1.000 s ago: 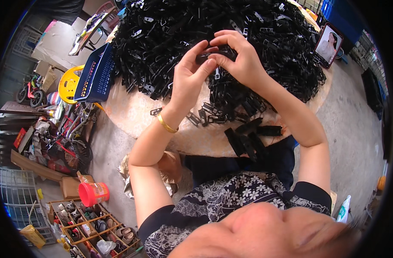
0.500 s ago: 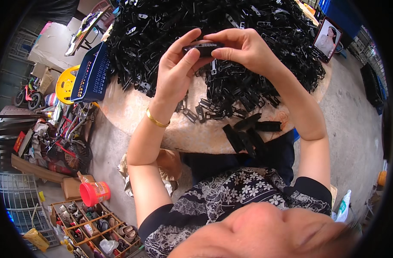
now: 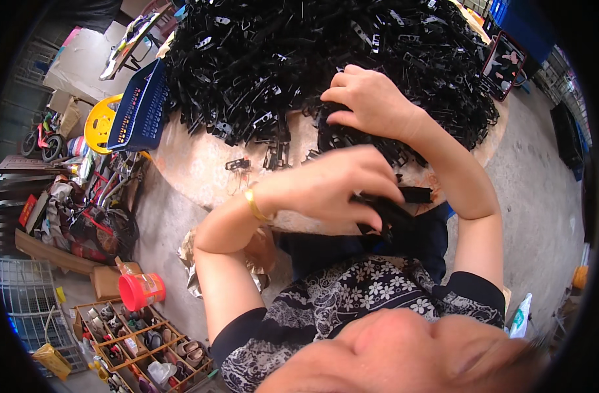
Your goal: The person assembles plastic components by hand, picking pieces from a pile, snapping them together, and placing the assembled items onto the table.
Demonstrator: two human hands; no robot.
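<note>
Far left, on the floor beside the table: a yellow stool, a cluttered heap of bags and tools, a red bucket with a pale lid, and a wooden tray divided into compartments holding small parts. A blue basket leans against the left edge of the round table, whose bare, pale top shows only along its near rim.

Centre: a large pile of black clips covers most of the table; a few loose clips lie apart on the bare rim. The left hand, with a gold bangle at the wrist, reaches across the body to the near table edge. Its fingers are curled down over a small bundle of black pieces at the rim; the hand is motion-blurred, so whether it grips the bundle cannot be told.

Right of centre: the right hand rests on the near side of the pile, fingers bent and pressed into the clips, apparently gathering some beneath the palm; a firm grasp cannot be confirmed.

Far right: a phone in a red case stands at the table's far edge.
</note>
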